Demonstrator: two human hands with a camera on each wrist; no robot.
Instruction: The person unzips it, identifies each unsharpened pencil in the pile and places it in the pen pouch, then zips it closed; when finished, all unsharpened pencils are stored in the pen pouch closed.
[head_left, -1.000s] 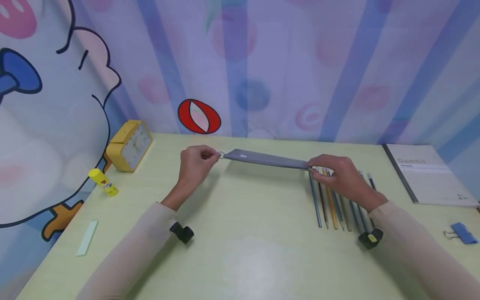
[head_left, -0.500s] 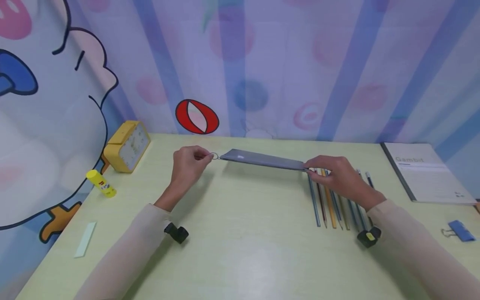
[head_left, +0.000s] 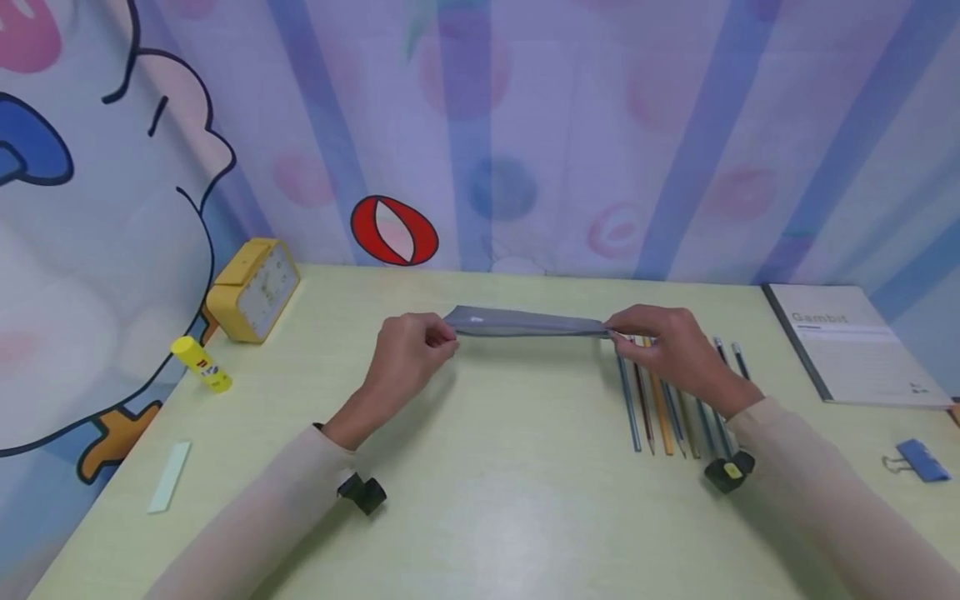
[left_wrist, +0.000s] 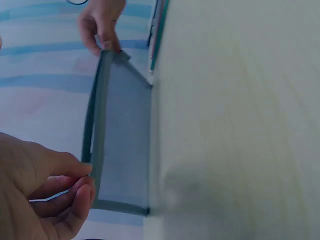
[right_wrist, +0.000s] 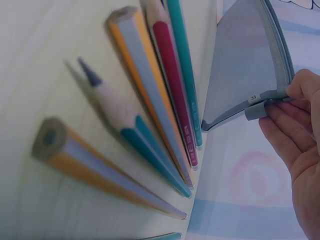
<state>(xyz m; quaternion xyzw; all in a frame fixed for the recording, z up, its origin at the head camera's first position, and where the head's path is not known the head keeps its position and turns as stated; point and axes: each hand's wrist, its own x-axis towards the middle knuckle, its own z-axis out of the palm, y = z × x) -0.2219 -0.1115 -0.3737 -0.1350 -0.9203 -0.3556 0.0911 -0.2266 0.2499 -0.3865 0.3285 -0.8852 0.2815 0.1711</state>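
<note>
Two hands hold a flat grey pencil case (head_left: 525, 322) stretched between them, a little above the pale green table (head_left: 495, 517) near its far edge. The left hand (head_left: 408, 350) has its fingers curled round the case's left end, where the zipper pull seems to sit; the left wrist view shows thumb and forefinger pinching something thin and metallic there, though what exactly is hard to tell. The right hand (head_left: 667, 346) pinches the small tab at the case's right end, fingers curled tight on it, as the right wrist view makes plain.

Just beside the right hand, and partly under it, lies a row of pencils (head_left: 667, 408), side by side on the table and pointing toward the person.

Judging from the grip, the step in hand is working the zipper along the top edge of the case, with the right hand anchoring the far end. The next move likely calls for a steady pull along the edge while the right hand keeps the fabric taut, so that the slider does not snag.
</note>
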